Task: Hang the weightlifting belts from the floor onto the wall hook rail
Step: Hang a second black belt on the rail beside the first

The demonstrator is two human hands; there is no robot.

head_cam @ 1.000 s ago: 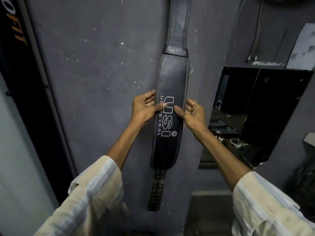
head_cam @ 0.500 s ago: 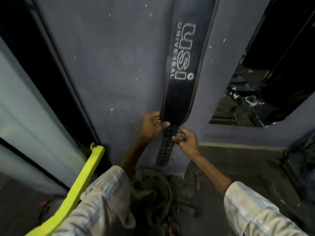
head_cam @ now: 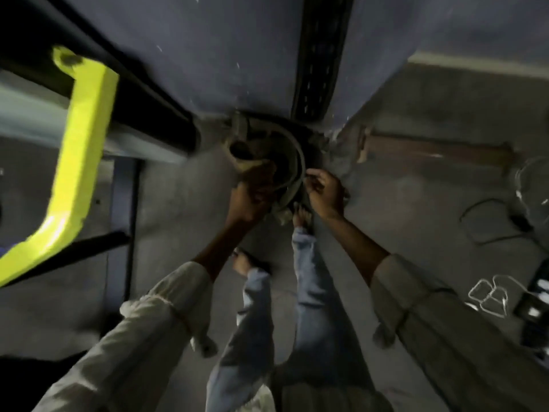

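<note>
both arms reach down past the jeans to the floor at the wall's foot. the left hand (head_cam: 248, 200) grips the coiled belt (head_cam: 285, 162) lying there; the right hand (head_cam: 323, 191) pinches its rim. beyond them, the hung belt (head_cam: 322, 55) dangles against the wall (head_cam: 208, 55).

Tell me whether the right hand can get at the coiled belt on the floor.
Probably yes: the right hand is already at the rim of the coiled belt, nothing lying between them; blur hides whether it actually grips it.

Black belt tail (head_cam: 322, 55) hangs flat against the wall; coiled tan belt (head_cam: 292, 162) lies below on floor.
</note>
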